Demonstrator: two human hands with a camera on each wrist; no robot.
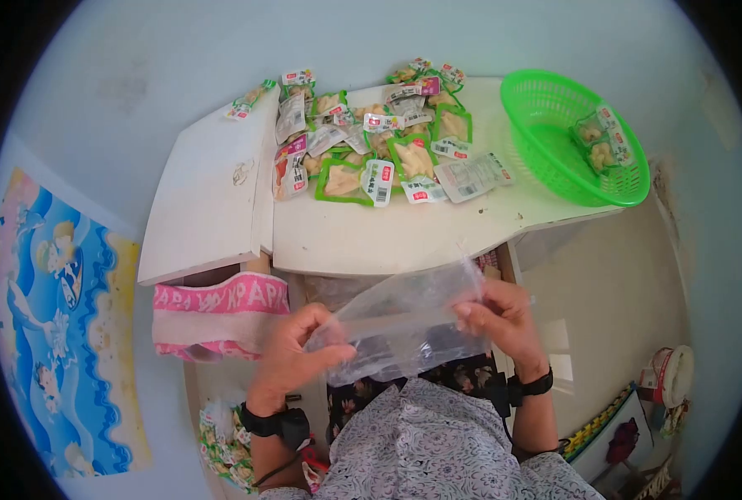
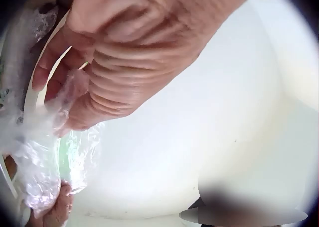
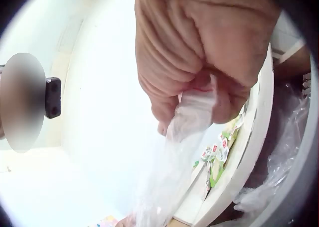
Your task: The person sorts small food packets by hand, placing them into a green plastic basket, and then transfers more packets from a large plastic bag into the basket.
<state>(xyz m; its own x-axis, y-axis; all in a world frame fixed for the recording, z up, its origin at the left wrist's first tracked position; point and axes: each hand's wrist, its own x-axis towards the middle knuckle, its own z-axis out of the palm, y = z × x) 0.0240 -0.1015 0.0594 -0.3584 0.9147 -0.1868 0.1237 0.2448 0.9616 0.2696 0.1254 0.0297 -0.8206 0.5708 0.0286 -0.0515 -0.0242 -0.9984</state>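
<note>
Bag [image 1: 400, 333], as I see it from here, is stretched between two hands, its long axis running left to right, just on the near side of the surface [image 1: 371, 242]. The left hand [image 1: 300, 350] pinches its left end, the right hand [image 1: 508, 325] its right; I judge neither nearer. Beyond, packets [image 1: 342, 180] lie heaped, with the basket [image 1: 542, 137] to their right.

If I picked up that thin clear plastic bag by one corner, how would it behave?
It would probably flop, since the thin clear plastic bag wrinkles between the person's left hand and right hand. It is likely light for its size, as the film is see-through. Its glossy highlights suggest it might feel slippery, too.
</note>
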